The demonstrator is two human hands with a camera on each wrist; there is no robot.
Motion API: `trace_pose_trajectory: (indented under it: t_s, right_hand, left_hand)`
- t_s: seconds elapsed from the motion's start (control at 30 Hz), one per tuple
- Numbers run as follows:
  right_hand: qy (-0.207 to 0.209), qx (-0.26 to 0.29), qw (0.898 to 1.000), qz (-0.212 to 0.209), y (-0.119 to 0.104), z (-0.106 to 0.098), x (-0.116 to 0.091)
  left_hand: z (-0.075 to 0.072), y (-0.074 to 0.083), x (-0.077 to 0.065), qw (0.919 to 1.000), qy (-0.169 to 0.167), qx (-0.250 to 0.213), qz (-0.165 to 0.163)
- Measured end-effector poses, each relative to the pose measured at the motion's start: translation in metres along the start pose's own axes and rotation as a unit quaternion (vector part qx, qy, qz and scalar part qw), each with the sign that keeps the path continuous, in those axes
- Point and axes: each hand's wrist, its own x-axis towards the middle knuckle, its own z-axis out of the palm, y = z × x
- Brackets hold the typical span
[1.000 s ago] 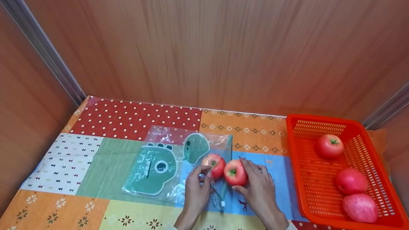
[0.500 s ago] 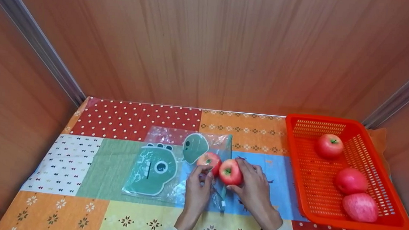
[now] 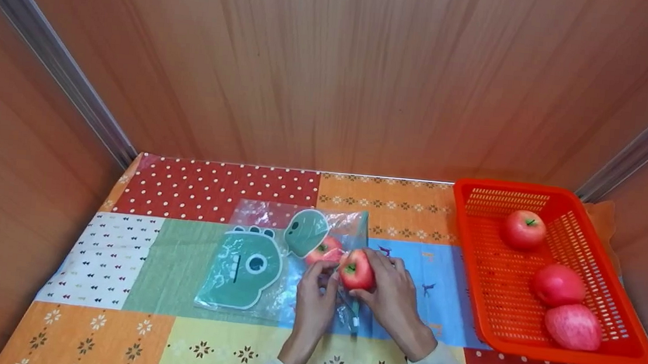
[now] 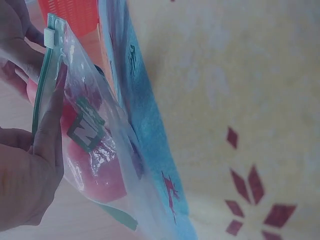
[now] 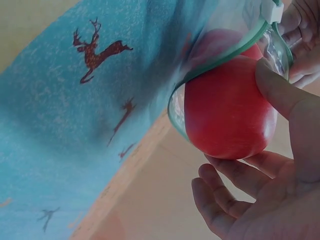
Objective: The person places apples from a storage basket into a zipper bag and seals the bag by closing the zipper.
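Observation:
A clear zip bag (image 3: 274,218) with a green dinosaur print lies on the cloth, its green-edged mouth to the right. One apple (image 3: 321,251) is inside, seen through the plastic. My right hand (image 3: 393,291) grips a second red apple (image 3: 357,270) with thumb and fingers; in the right wrist view this apple (image 5: 227,110) sits partly within the bag's mouth. My left hand (image 3: 315,293) pinches the near edge of the opening, close to the white slider (image 4: 49,38).
At the right stands an orange-red plastic basket (image 3: 470,283) holding several apples, such as one apple (image 3: 524,230) at its back. A patchwork cloth (image 3: 216,342) covers the table. Wood-grain panels (image 3: 333,71) rise at the back and both sides.
My right hand has moved left, carrying its apple into the bag's mouth. The apple inside has shifted left, deeper under the plastic. My left hand has stayed at the bag's edge.

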Motion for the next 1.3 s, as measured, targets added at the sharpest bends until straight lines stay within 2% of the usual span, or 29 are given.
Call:
trace_pose_trajectory:
  t_s: [0.4, 0.63, 0.8, 1.03, 1.3]
  right_hand:
    - [-0.015, 0.000, 1.000, 0.012, -0.004, 0.014, 0.003]
    - [-0.043, 0.004, 0.999, 0.012, -0.001, 0.022, 0.003]
    - [-0.049, 0.017, 0.999, 0.007, 0.002, 0.023, 0.004]
    - [-0.042, -0.019, 0.999, -0.018, 0.004, 0.024, 0.008]
    - [-0.052, -0.052, 0.997, -0.017, -0.001, 0.027, 0.014]
  left_hand:
    - [0.002, 0.002, -0.003, 0.9997, -0.006, 0.004, -0.021]
    - [0.002, 0.001, -0.004, 0.9998, -0.009, -0.011, -0.013]
    - [0.002, 0.001, -0.004, 0.9998, -0.014, -0.007, -0.008]
    - [0.001, 0.002, -0.003, 0.9998, -0.018, -0.002, -0.013]
    - [0.001, 0.002, -0.001, 0.9997, -0.017, -0.001, -0.018]
